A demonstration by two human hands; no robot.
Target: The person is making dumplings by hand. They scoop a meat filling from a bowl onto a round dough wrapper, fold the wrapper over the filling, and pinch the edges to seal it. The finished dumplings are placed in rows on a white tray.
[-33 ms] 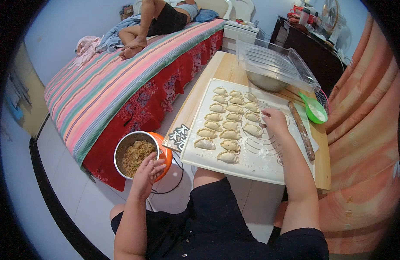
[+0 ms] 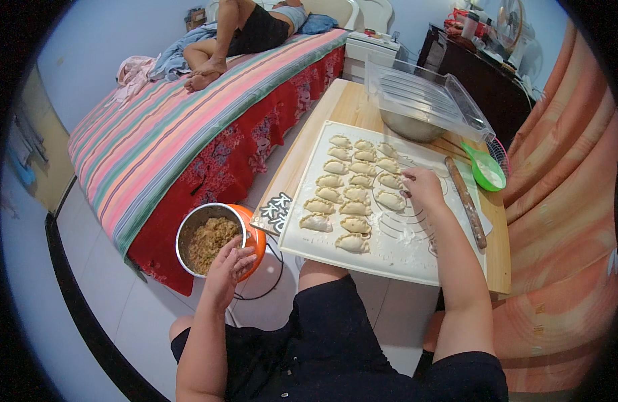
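Three columns of crimped, half-moon dumplings (image 2: 356, 193) lie on a white pastry mat (image 2: 383, 264) dusted with flour. My right hand (image 2: 424, 188) is low over the mat, its fingertips at the right ends of dumplings in the third column. Its thumb and fingers are apart, and I see nothing held between them. My left hand (image 2: 226, 273) hovers by the rim of a metal pot (image 2: 179, 251), fingers loosely spread and holding nothing. Inside the pot is a chopped brownish filling (image 2: 212, 240). A wooden rolling pin (image 2: 466, 202) rests along the mat's right side.
A green scoop (image 2: 486, 171) with white flour lies on the wooden table (image 2: 500, 268). Behind the mat, a clear plastic container (image 2: 426, 94) sits over a metal bowl (image 2: 411, 127). The pot stands by an orange stool (image 2: 257, 244). A person (image 2: 255, 27) lies on the striped bed (image 2: 155, 134).
My right hand has shifted very slightly left toward the third column of dumplings. The left hand and the other things look the same.
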